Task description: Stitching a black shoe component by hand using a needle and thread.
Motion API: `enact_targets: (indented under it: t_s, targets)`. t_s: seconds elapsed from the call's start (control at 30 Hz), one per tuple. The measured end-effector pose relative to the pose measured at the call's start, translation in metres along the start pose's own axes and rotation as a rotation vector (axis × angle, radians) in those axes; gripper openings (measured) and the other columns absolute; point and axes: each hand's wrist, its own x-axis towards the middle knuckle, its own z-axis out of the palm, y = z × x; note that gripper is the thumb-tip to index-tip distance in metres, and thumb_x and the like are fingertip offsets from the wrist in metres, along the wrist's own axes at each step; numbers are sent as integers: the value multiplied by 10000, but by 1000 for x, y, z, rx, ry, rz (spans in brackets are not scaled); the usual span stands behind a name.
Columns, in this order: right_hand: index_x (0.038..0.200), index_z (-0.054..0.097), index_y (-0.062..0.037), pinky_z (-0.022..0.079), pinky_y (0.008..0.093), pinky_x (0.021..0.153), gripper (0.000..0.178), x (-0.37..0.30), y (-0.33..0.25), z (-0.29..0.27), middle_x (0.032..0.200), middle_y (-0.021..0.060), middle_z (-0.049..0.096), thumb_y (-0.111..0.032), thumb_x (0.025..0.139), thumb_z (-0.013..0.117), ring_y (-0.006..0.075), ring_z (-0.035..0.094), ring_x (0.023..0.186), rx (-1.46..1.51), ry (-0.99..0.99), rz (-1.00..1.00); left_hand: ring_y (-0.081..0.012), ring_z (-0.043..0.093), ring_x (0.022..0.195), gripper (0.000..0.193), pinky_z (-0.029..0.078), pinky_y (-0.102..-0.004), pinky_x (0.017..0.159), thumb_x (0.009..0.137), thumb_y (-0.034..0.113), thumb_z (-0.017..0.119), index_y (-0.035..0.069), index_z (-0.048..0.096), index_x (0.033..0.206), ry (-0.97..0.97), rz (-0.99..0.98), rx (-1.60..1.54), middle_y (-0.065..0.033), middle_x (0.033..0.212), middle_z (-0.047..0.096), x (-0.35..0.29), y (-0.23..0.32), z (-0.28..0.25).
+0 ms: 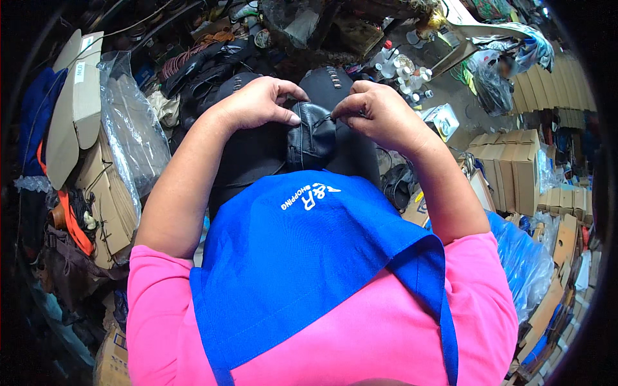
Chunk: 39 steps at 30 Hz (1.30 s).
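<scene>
A black, pouch-like piece of shiny leather or leather-look material (308, 143), with a stitched seam, rests on my lap between my dark-clad thighs. My left hand (265, 104) grips its upper left edge, thumb on the near side and fingers curled over the top. At the upper right of the piece, my right hand (376, 114) is closed in a pinch. A thin dark cord or thread (326, 119) runs from the piece to those fingertips; its end is hidden in them. A blue apron (290, 257) covers my front.
On the left stand cardboard pieces (84, 96) and a clear plastic sheet (132, 128). Small white bottles (404, 71) cluster on the floor ahead to the right. Stacked cardboard boxes (512, 170) and blue plastic wrapping (521, 260) lie at the right. Dark bundled material (206, 77) is piled beyond my left arm.
</scene>
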Motion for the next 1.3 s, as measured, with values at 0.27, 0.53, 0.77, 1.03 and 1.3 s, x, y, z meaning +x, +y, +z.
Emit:
enact_targets:
  t_s: [0.27,0.53,0.77,1.03,1.3]
  targets:
    - [921,730,-107,497,354,742,179,3,12,12,850,108,597,-103,761,651,261,615,823,203,-74,43,-131,605,895,423,463,-283,852,688,83,787,25,652,1084,45,32,24,-61,952,687,1,-3,2]
    - [980,715,-101,454,279,846,180,6,42,33,917,61,587,-66,811,667,166,573,899,591,-139,75,-61,538,768,338,464,-249,716,655,-6,779,10,615,950,97,32,119,21,803,606,7,-7,7]
    - [920,728,-136,455,313,815,165,2,27,45,825,32,600,-65,775,691,181,592,872,518,-5,108,-54,516,739,342,445,-233,678,660,-6,778,13,622,964,109,38,87,36,770,583,13,-14,7]
    - [876,719,-165,460,353,685,200,7,25,27,790,32,590,-38,729,666,235,570,788,-103,138,-203,-47,496,714,348,426,-228,657,661,5,781,15,628,974,80,46,22,42,758,575,6,-1,6]
    - [911,707,-100,481,277,698,149,7,18,47,789,40,584,-31,781,685,163,601,777,386,98,-50,-58,495,724,363,421,-232,660,668,12,769,28,607,993,123,66,63,43,761,552,0,4,3]
